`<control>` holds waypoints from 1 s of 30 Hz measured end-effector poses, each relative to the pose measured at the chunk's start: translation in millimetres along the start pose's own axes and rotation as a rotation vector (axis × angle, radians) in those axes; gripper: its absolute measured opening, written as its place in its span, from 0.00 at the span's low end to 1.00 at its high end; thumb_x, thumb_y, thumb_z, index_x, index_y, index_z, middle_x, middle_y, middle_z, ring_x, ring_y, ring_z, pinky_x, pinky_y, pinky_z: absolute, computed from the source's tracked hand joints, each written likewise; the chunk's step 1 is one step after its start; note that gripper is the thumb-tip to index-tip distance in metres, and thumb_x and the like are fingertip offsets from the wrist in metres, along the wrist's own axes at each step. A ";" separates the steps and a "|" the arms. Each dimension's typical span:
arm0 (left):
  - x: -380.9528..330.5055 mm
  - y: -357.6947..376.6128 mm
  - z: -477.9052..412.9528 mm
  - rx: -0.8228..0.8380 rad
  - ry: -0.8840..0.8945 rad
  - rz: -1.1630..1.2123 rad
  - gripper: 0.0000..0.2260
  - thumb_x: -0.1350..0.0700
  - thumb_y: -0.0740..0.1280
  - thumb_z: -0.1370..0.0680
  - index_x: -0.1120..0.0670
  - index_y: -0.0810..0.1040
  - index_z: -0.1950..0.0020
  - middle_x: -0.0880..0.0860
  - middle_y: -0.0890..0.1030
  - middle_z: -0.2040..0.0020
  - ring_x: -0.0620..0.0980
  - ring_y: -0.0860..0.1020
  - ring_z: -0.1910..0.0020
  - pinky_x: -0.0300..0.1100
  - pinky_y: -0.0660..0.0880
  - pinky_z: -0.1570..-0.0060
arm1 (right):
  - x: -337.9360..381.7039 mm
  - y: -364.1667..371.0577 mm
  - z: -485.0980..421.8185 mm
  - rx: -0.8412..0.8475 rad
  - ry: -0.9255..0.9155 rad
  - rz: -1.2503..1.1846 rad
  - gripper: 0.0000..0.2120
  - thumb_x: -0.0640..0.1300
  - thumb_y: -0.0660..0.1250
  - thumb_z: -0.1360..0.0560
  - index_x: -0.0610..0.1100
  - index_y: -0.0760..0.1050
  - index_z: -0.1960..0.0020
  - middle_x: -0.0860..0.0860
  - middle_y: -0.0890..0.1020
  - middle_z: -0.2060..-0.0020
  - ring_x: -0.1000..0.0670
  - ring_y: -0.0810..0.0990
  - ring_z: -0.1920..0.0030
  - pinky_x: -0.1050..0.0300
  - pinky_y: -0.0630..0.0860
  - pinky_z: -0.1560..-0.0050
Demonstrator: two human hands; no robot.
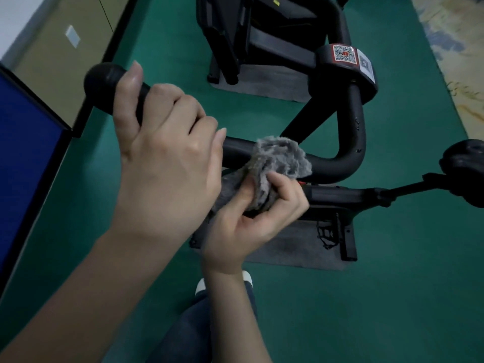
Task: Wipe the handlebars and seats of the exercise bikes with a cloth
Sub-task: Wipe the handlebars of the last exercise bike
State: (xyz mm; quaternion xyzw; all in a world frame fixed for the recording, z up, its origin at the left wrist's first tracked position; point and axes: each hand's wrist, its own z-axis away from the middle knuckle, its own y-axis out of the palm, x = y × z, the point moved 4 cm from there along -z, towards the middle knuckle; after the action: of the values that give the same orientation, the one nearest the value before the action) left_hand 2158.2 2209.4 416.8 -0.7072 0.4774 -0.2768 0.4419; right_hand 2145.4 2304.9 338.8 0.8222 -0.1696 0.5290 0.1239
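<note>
A black exercise-bike handlebar (337, 163) curves from a rounded end knob (100, 79) at upper left to a clamp with QR stickers (345, 55) at upper right. My left hand (162, 153) is wrapped around the left grip just below the knob. My right hand (251, 218) holds a bunched grey fluffy cloth (282, 161) pressed against the bar's middle section, just right of the left hand. A black seat (466, 163) shows partly at the right edge.
Green floor (392, 297) surrounds the bike, whose base stands on a grey mat (293, 247). A second black machine (262, 30) on its own mat stands behind. A blue panel (23, 163) is on the left, a patterned rug (455, 40) at upper right. My shoe (201, 285) is below.
</note>
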 end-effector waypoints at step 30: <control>-41.8 20.5 2.4 -0.004 0.110 0.306 0.10 0.53 0.62 0.20 0.56 0.80 0.48 0.51 0.81 0.53 0.55 0.78 0.50 0.49 0.57 0.32 | 24.3 -8.6 -126.4 0.743 -0.141 0.585 0.05 0.40 0.67 0.25 0.44 0.81 0.51 0.51 0.83 0.56 0.47 0.77 0.52 0.65 0.71 0.50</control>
State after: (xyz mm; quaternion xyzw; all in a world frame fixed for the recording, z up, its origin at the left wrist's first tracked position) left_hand 2134.9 2245.6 398.7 -0.6109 0.6036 -0.2434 0.4508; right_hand 2053.5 2357.6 412.6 0.7626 -0.2012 0.5093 -0.3442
